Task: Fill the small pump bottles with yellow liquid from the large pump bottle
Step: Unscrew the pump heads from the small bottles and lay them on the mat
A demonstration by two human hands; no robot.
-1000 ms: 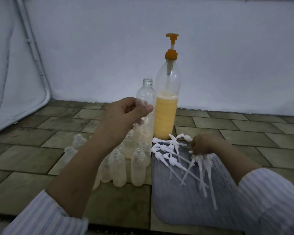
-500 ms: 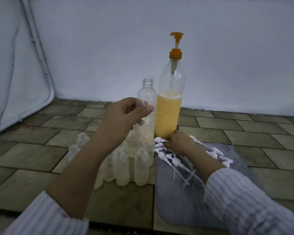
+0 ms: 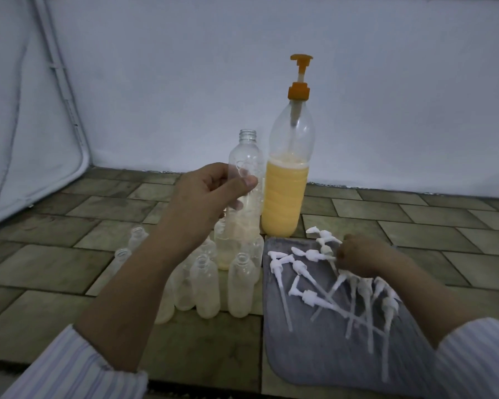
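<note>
The large pump bottle (image 3: 285, 197) stands on the tiled floor, about half full of yellow liquid, with its orange pump (image 3: 299, 90) raised. My left hand (image 3: 211, 191) grips a clear, uncapped bottle (image 3: 247, 156) upright just left of it. Several small uncapped bottles (image 3: 241, 280) stand clustered below that hand; one behind holds some yellowish liquid. Several white pump heads (image 3: 306, 298) with dip tubes lie scattered on a grey mat (image 3: 314, 355). My right hand (image 3: 360, 256) rests among them, its curled fingers pinching one pump head at the mat's far side.
A white wall (image 3: 386, 110) runs close behind the bottles. A white fabric panel with a curved pole (image 3: 69, 116) closes off the left. Tiled floor (image 3: 444, 234) stretches to the right of the mat and in front of the small bottles.
My right hand dropped a bunch of pump heads, reached toward the large bottle's base, then drew back right onto the mat. My left hand kept the clear bottle still.
</note>
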